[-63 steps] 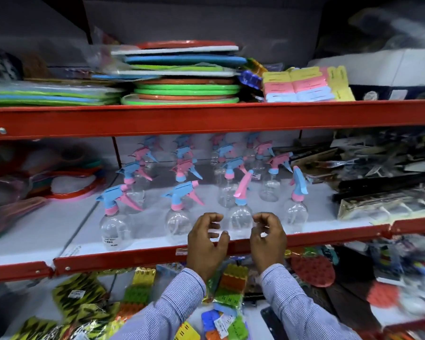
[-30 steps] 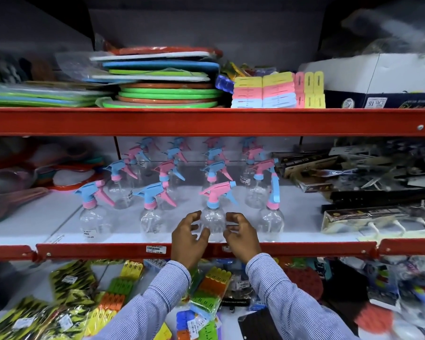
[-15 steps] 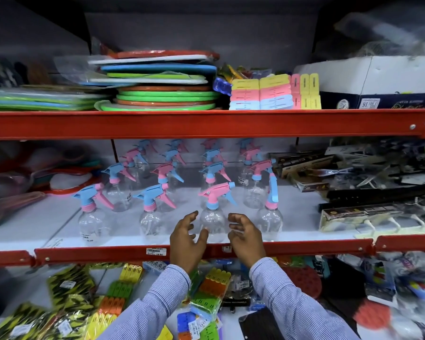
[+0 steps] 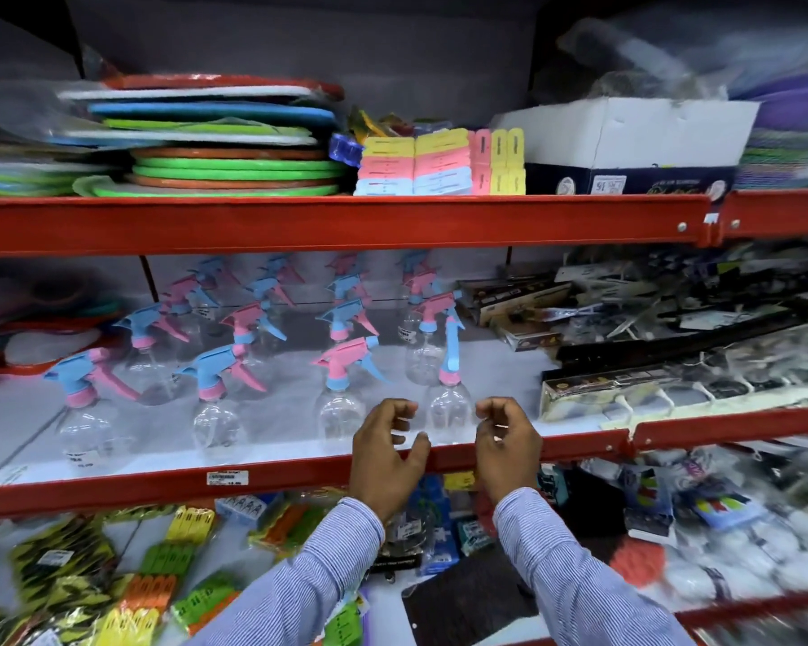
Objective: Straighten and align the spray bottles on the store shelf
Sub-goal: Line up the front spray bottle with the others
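Several clear spray bottles with pink and blue trigger heads stand in rows on the white middle shelf (image 4: pixel 271 440). The front row holds a far-left bottle (image 4: pixel 82 421), a second bottle (image 4: pixel 215 421), a pink-headed bottle (image 4: pixel 339 410) and a rightmost bottle (image 4: pixel 449 407) whose blue trigger points toward me. My left hand (image 4: pixel 386 452) and my right hand (image 4: pixel 504 445) hover on either side of the rightmost bottle, fingers curled and apart, not gripping it. The three other front heads point left.
A red shelf rail (image 4: pixel 253 482) with a price label runs below the bottles. Boxed goods (image 4: pixel 672 389) crowd the shelf to the right. Stacked round mats (image 4: pixel 225 146) and a white box (image 4: pixel 626 132) sit above. Packaged clips (image 4: pixel 159 575) lie below.
My hands let go of the pink-headed bottle, whose head now points left, and shifted right to flank the rightmost front bottle.
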Action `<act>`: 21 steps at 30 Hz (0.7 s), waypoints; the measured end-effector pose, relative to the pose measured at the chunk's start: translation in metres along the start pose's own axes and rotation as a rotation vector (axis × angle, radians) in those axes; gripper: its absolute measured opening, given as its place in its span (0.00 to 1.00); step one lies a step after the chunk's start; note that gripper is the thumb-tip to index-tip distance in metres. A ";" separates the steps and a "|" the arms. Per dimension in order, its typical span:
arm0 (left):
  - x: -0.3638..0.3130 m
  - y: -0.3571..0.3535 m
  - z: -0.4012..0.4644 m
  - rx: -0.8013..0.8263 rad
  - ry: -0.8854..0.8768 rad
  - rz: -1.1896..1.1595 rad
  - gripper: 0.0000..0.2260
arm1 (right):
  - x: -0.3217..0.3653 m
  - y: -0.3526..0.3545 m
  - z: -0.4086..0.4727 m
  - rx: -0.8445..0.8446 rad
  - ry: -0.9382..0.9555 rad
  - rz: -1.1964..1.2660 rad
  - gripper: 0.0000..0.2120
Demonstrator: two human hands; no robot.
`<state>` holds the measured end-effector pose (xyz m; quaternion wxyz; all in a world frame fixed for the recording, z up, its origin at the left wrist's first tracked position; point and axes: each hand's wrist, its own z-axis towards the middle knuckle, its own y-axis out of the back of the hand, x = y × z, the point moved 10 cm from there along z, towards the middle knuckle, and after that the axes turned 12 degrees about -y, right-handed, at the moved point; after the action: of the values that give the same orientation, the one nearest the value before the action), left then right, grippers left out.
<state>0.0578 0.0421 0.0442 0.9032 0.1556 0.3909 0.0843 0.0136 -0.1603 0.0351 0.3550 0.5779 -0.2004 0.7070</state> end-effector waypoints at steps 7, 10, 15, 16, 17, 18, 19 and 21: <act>0.004 -0.039 0.005 -0.063 0.143 0.057 0.15 | -0.022 -0.048 0.039 0.544 -0.157 -0.197 0.29; 0.003 -0.043 0.003 -0.117 0.184 0.078 0.15 | -0.020 -0.056 0.041 0.626 -0.132 -0.223 0.28; 0.003 -0.044 0.000 -0.131 0.216 0.098 0.19 | -0.014 -0.047 0.034 0.661 -0.131 -0.179 0.22; 0.003 -0.044 0.002 -0.121 0.219 0.099 0.21 | -0.014 -0.045 0.035 0.655 -0.132 -0.168 0.21; 0.004 -0.044 0.004 -0.108 0.220 0.106 0.22 | -0.014 -0.043 0.034 0.645 -0.129 -0.169 0.20; 0.006 -0.044 0.005 -0.092 0.226 0.118 0.23 | -0.015 -0.041 0.035 0.630 -0.127 -0.173 0.20; 0.007 -0.044 0.006 -0.076 0.233 0.130 0.24 | -0.015 -0.039 0.034 0.617 -0.121 -0.179 0.19; 0.009 -0.043 0.008 -0.068 0.241 0.131 0.27 | -0.018 -0.036 0.035 0.588 -0.125 -0.186 0.19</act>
<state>0.0705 0.0029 0.0285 0.8471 0.1386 0.4826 0.1743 0.0651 -0.1652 0.0224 0.2225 0.7140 0.0450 0.6624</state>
